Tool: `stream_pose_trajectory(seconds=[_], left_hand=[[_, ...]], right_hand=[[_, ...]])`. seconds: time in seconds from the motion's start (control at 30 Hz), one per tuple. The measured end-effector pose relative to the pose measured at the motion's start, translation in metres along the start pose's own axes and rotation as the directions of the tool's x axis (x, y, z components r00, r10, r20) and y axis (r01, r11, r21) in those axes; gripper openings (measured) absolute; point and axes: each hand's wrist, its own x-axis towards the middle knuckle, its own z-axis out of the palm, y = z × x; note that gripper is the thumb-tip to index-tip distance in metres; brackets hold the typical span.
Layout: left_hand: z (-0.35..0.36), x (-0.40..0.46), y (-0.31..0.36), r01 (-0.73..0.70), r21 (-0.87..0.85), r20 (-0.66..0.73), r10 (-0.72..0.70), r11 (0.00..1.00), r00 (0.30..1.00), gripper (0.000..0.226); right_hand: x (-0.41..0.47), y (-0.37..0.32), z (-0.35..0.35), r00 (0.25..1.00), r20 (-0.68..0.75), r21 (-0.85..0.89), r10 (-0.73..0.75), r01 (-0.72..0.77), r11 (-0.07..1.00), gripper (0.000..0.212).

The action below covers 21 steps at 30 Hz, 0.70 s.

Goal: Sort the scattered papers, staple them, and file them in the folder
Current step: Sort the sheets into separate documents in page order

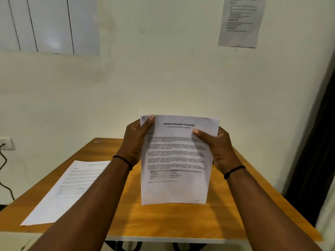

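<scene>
Even, moderately bright indoor light, warm-greenish cast on wall (163, 69). Soft glare patch on whiteboard (50, 24), upper left. Faint shadows only. Wide-angle bending at frame edges; dark curtain (319, 142) bows at right. Held sheet (177, 160): heading legible, body text smeared. Wall notice (239, 20) unreadable.

desk (163, 220): wooden top, against wall | notice (240, 20): printed sheet on wall, upper right | whiteboard (49, 24): upper left | socket (7, 143): left, cable (4, 160) plugged in
</scene>
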Motion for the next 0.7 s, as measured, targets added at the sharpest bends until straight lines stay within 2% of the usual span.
stream_pose_trajectory(seconds=[0.1, 0.23, 0.3, 0.4, 0.47, 0.53, 0.6, 0.7], left_hand=[[0.007, -0.001, 0.003, -0.019, -0.047, -0.164, 0.011, 0.999, 0.986, 0.045], [0.014, 0.009, 0.007, -0.063, 0.171, -0.28, 0.109, 0.983, 0.954, 0.056], [0.016, 0.011, 0.006, -0.089, 0.207, -0.302, 0.151, 0.974, 0.941, 0.055], [0.013, 0.011, 0.003, -0.128, 0.255, -0.265, 0.197, 0.958, 0.944, 0.049], [0.011, 0.008, 0.001, -0.116, 0.255, -0.227, 0.175, 0.96, 0.958, 0.052], [0.009, 0.001, -0.005, -0.068, 0.217, -0.156, 0.104, 0.974, 0.982, 0.052], [0.004, -0.011, -0.019, 0.014, 0.167, -0.055, -0.005, 0.986, 0.998, 0.04], [-0.003, -0.029, -0.043, 0.148, 0.126, 0.054, -0.156, 0.981, 0.986, 0.032]], right_hand=[[-0.007, 0.012, 0.0, 0.998, -0.026, -0.016, 0.052, -0.052, 0.999, 0.03], [-0.007, 0.015, 0.003, 0.999, -0.02, -0.029, 0.049, -0.05, 0.998, 0.028], [-0.007, 0.017, 0.003, 0.998, -0.022, -0.031, 0.052, -0.053, 0.998, 0.027], [-0.011, 0.022, 0.001, 0.997, -0.02, -0.027, 0.07, -0.071, 0.997, 0.028], [-0.015, 0.027, -0.003, 0.996, -0.013, -0.008, 0.089, -0.09, 0.996, 0.026], [-0.021, 0.036, -0.007, 0.995, -0.018, 0.014, 0.1, -0.099, 0.995, 0.023], [-0.027, 0.046, -0.008, 0.995, -0.017, 0.017, 0.103, -0.103, 0.995, 0.026], [-0.032, 0.055, -0.004, 0.992, -0.03, 0.001, 0.119, -0.119, 0.993, 0.035]])
